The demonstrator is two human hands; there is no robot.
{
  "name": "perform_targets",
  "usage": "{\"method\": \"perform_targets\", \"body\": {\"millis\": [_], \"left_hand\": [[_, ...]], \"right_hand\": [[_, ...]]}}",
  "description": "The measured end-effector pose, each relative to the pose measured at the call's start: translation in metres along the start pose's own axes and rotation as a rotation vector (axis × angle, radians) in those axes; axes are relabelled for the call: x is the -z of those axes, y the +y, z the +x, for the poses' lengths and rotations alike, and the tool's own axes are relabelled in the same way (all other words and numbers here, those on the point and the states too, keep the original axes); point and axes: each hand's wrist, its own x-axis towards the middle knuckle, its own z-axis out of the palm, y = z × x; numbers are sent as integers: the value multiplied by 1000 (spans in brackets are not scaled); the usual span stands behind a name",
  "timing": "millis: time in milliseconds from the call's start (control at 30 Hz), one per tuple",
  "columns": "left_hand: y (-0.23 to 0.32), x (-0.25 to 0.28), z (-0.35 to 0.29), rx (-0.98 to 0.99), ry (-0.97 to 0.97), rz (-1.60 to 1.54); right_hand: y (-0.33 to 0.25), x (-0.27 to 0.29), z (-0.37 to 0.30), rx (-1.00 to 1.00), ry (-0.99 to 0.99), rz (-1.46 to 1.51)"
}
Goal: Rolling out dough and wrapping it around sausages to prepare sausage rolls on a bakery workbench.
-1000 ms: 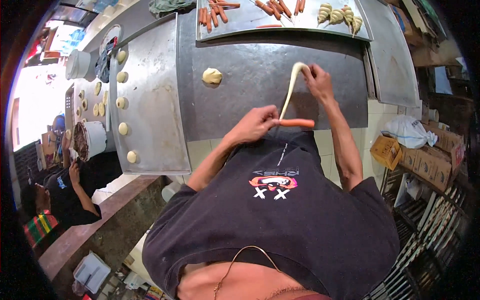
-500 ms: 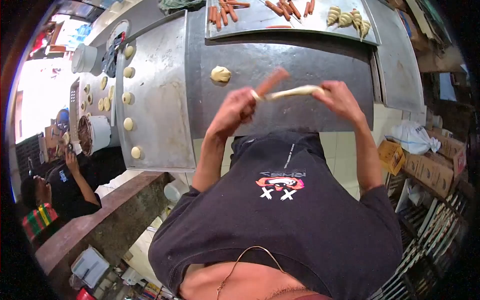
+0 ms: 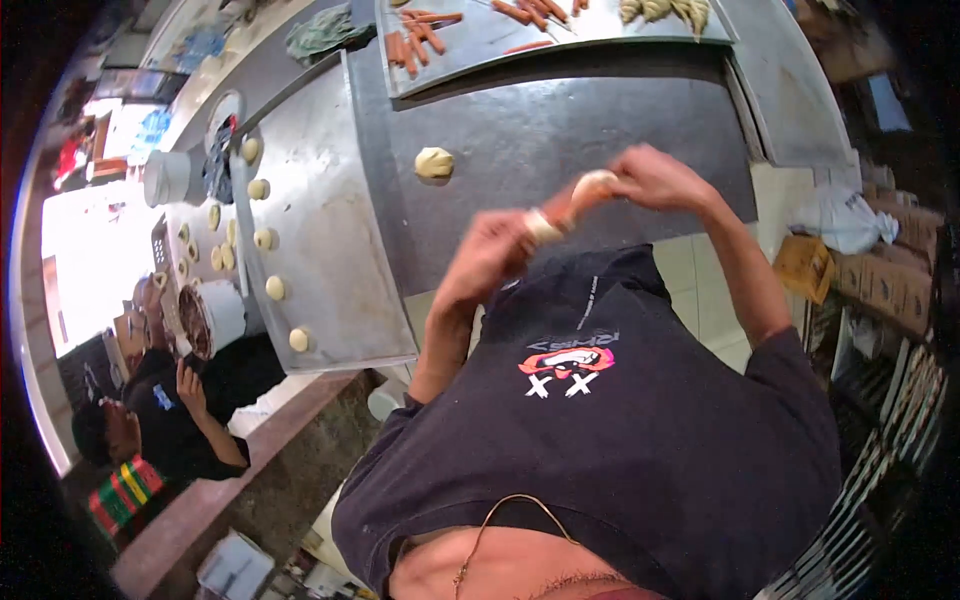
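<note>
Over the front part of the dark metal worktop [image 3: 600, 112], my left hand [image 3: 490, 250] is closed on one end of a sausage [image 3: 563, 207]. Pale dough [image 3: 543, 226] circles the sausage beside those fingers. Pinched in my right hand [image 3: 660, 180] is the other end of the dough strip [image 3: 595, 186], which passes over the sausage's far part. Both hands are somewhat blurred. Farther back and to the left, a lump of dough [image 3: 434, 163] rests on the worktop.
A tray [image 3: 440, 78] at the back holds loose sausages [image 3: 415, 45] and dough-wrapped pieces [image 3: 655, 10]. On the left tray [image 3: 335, 240] sit several dough balls [image 3: 275, 288]. Beyond it, a person [image 3: 165, 400] works near a white bucket [image 3: 222, 310]. Boxes [image 3: 885, 285] stand at right.
The stretched dough strip has been drawn around the sausage and its free length is shorter. My hands are closer together. The whole view has shifted slightly.
</note>
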Motion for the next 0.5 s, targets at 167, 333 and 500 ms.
{"method": "perform_targets", "body": {"millis": [167,333,500], "left_hand": [[-69,3,34,-144,41,562],[-10,32,23,-24,268,88],[-37,-8,8,-158,-73,630]], "right_hand": [[-84,22,-21,236,22,130],[-57,15,-30,-34,-350,260],[-80,23,-18,103,-96,67]]}}
